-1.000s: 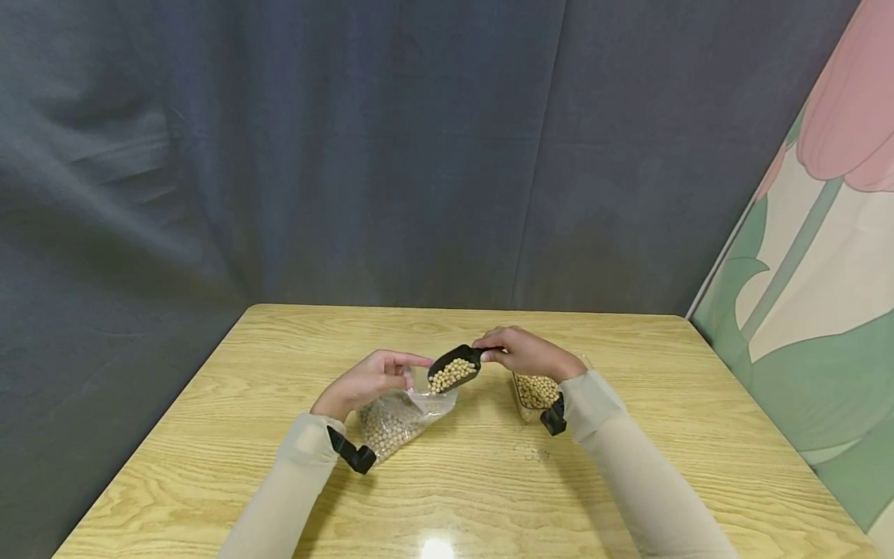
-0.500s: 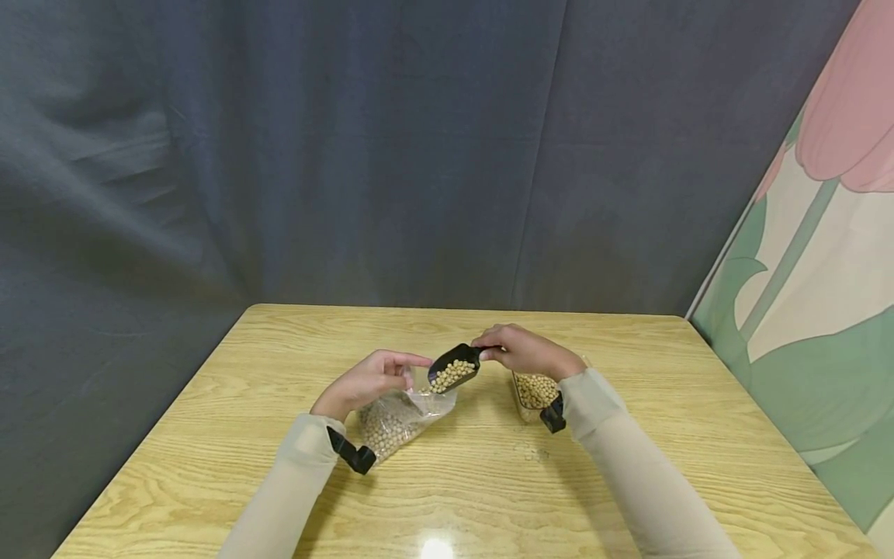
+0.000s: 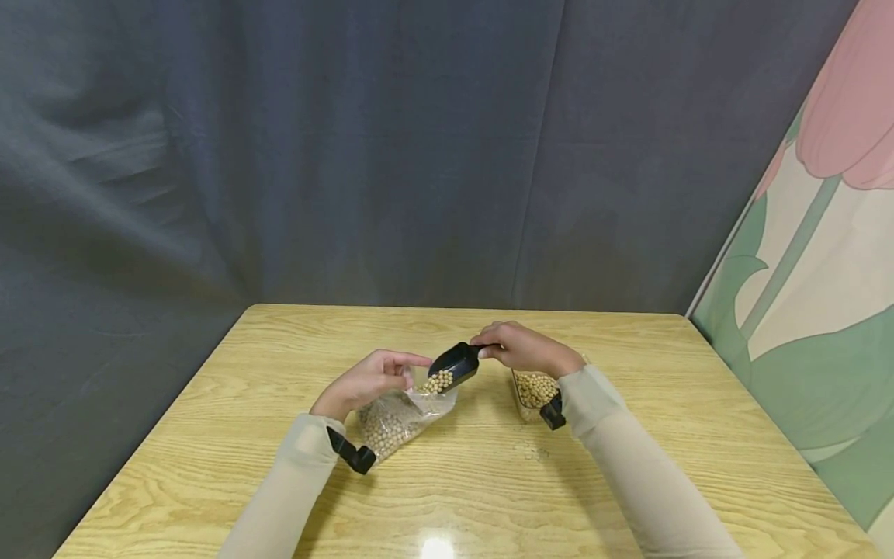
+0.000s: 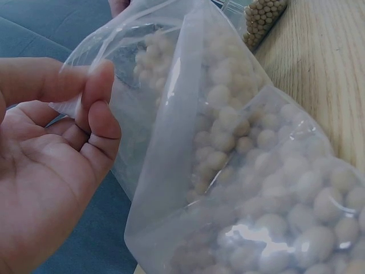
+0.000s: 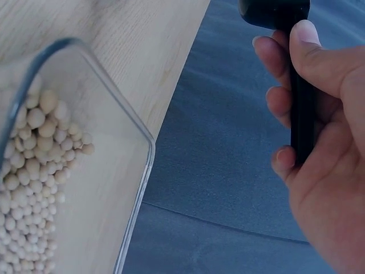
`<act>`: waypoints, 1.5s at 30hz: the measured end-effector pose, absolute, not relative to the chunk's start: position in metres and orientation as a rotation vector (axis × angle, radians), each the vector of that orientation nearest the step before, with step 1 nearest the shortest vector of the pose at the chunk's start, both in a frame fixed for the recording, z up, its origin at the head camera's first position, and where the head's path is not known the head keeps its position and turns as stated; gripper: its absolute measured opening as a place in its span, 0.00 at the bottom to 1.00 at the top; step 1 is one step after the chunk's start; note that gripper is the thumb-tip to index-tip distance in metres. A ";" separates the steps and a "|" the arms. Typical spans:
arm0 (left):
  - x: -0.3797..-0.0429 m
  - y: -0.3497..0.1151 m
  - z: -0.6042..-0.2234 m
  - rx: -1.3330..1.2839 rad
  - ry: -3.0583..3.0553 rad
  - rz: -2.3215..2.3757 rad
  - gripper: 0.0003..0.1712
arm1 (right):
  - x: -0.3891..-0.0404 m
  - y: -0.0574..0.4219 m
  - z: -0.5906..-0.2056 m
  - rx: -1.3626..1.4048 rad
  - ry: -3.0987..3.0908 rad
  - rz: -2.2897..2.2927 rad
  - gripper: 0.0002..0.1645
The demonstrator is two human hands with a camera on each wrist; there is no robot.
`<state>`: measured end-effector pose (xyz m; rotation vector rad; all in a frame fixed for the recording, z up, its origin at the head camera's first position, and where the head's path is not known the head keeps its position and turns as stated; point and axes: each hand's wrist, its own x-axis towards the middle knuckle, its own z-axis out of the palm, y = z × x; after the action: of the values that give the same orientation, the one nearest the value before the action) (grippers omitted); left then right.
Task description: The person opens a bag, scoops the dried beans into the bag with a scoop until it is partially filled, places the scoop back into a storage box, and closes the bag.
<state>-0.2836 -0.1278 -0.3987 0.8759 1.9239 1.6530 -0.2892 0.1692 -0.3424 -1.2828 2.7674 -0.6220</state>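
In the head view my left hand point(image 3: 363, 380) pinches the mouth of a clear plastic zip bag point(image 3: 400, 427), which leans half full of round beige beans. The left wrist view shows my thumb and finger point(image 4: 101, 85) gripping the bag's edge. Over the opening, a black scoop point(image 3: 461, 360) tilts downward, with beans point(image 3: 438, 381) gathered at its lip. My right hand point(image 3: 520, 348) holds the scoop; in the right wrist view its fingers curl round the black handle point(image 5: 302, 108). My left index finger lies close to the scoop's edge; whether they touch, I cannot tell.
Right of the bag, partly under my right wrist, a clear container point(image 3: 527, 414) stands holding more beans point(image 3: 536, 390). A small faint, clear item point(image 3: 532, 452) lies on the wooden table point(image 3: 447, 497) in front of it. Dark blue curtain point(image 3: 405, 155) hangs behind the table.
The scoop has tilted further toward the bag. Its beans have slid from the middle to the lip, and the right hand has risen slightly. The left hand and bag have kept still.
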 end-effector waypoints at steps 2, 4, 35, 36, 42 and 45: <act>-0.283 -0.128 -0.398 0.878 1.927 1.650 0.26 | -0.289 0.169 -0.342 -1.304 2.775 -0.609 0.17; -0.283 -0.128 -0.398 0.881 1.922 1.652 0.26 | -0.289 0.168 -0.341 -1.319 2.782 -0.596 0.17; -0.285 -0.136 -0.385 0.884 1.884 1.679 0.26 | -0.285 0.196 -0.340 -1.164 2.733 -0.811 0.21; -0.285 -0.136 -0.385 0.884 1.887 1.680 0.27 | -0.285 0.198 -0.340 -1.169 2.735 -0.814 0.21; -0.285 -0.139 -0.380 0.873 1.930 1.672 0.26 | -0.283 0.212 -0.339 -1.139 2.760 -0.819 0.21; -0.285 -0.139 -0.378 0.866 1.933 1.669 0.26 | -0.282 0.221 -0.339 -1.098 2.765 -0.830 0.21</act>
<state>-0.2854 -0.1392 -0.3778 0.8657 1.9334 1.6686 -0.2821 0.2206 -0.3391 -1.0977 2.7649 -0.8302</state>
